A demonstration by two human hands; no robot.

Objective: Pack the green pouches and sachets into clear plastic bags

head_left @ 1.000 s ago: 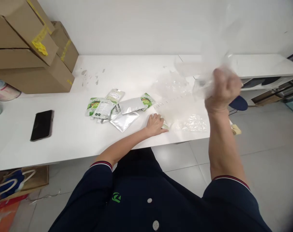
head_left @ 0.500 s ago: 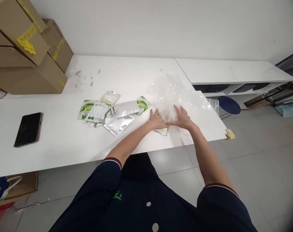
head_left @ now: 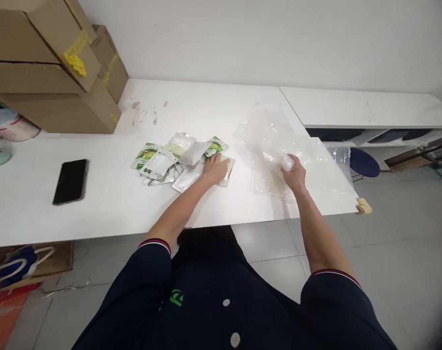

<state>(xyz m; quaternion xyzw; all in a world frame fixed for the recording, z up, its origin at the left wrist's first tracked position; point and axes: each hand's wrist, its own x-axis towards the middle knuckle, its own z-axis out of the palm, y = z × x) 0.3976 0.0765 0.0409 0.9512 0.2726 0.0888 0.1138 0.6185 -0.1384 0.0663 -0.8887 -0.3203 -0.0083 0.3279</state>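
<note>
Several small pouches (head_left: 158,160), some green-printed and some plain silver, lie in a loose heap on the white table (head_left: 107,204). My left hand (head_left: 215,168) rests at the right edge of that heap, fingers spread flat on a pale pouch (head_left: 228,167). A sheet of clear plastic bags (head_left: 268,141) lies crumpled to the right. My right hand (head_left: 294,172) is on it, fingers closed, pinching a fold of the plastic.
A black phone (head_left: 70,181) lies at the table's left. Stacked cardboard boxes (head_left: 49,73) fill the back left corner, with a tub (head_left: 9,127) beside them. A second white table (head_left: 366,107) adjoins at the right; a blue stool (head_left: 364,163) stands below.
My right hand came down from the air onto the plastic sheet and now pinches it. My left hand slid left from the plastic, bringing a pale pouch to the heap.
</note>
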